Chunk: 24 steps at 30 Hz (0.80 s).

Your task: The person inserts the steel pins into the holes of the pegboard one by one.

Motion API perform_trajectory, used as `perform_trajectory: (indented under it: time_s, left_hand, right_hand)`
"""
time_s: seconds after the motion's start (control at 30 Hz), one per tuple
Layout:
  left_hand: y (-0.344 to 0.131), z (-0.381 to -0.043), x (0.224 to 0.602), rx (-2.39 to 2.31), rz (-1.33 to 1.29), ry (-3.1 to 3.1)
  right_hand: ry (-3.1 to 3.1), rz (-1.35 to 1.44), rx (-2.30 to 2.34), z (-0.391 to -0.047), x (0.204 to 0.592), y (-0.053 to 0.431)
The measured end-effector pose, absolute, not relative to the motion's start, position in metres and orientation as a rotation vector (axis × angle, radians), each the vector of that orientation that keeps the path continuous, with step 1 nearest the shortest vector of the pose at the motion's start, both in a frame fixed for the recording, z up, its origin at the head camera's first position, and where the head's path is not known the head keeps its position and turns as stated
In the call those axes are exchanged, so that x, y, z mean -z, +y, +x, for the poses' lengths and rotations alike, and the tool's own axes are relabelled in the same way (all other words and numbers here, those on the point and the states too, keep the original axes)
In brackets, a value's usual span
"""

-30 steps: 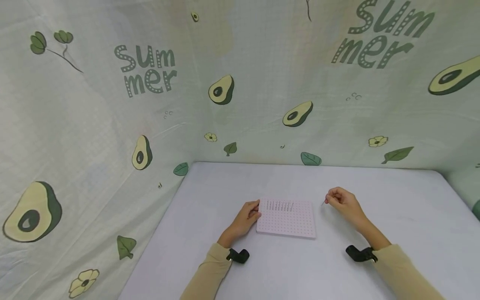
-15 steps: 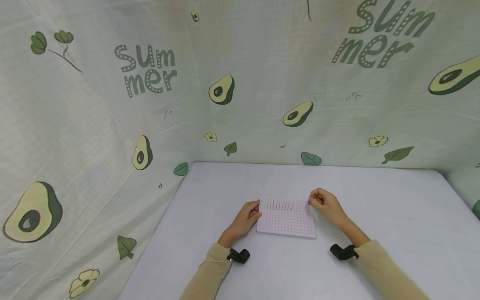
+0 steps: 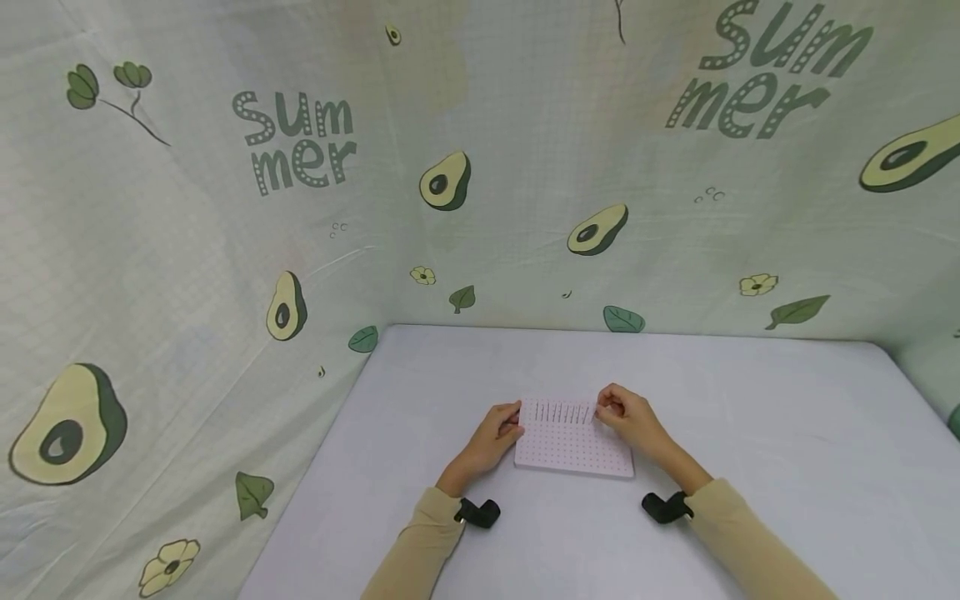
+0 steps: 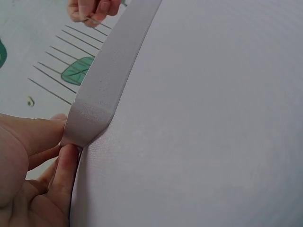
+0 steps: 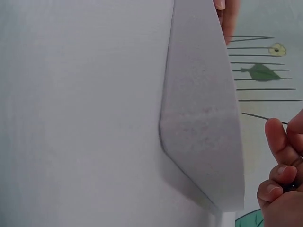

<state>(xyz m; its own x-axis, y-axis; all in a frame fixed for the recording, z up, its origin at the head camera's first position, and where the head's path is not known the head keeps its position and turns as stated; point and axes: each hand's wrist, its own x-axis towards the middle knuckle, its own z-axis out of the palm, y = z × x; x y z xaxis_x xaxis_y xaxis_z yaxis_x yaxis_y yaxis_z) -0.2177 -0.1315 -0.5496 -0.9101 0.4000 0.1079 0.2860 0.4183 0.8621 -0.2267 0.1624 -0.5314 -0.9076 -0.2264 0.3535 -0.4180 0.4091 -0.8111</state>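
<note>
A pale pink perforated board [image 3: 573, 450] lies flat on the white table [image 3: 750, 400]. Several thin pins [image 3: 561, 411] stand in a row along its far edge. My left hand [image 3: 495, 433] pinches the board's near-left corner [image 4: 85, 125] between thumb and fingers [image 4: 61, 175]. My right hand [image 3: 621, 412] hovers over the far right part of the board, at the right end of the row. It pinches one thin pin [image 5: 262, 117] between thumb and fingertips [image 5: 277, 137], with its tip close to the board [image 5: 203, 123]. The left wrist view shows the same pinch [image 4: 92, 9] beyond the standing pins [image 4: 61, 61].
A cloth backdrop [image 3: 480, 167] printed with avocados and "Summer" encloses the table at the back and left. Black wrist cameras [image 3: 477, 511] sit on both sleeves. White tabletop surrounds the board on all sides.
My right hand has moved left with the pin, from off the board's right side to over its far right corner by the row. The left hand and board stayed still.
</note>
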Motion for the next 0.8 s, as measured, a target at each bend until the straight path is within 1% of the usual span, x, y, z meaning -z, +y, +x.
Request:
perform_trajectory:
  time_s: [0.6,0.7,0.8]
  left_hand:
    - [-0.131,-0.219,0.550,-1.538,0.625,2.544]
    - [-0.128,-0.215,0.544,-1.538,0.626,2.555]
    - [-0.124,-0.207,0.526,-1.549,0.644,2.545]
  right_hand:
    - [-2.514,0.605,-1.458,-0.227,0.536,0.158]
    - [-2.527,0.608,-1.459,-0.226,0.536,0.158]
    - [-2.528,0.614,-1.456,-0.226,0.536,0.158]
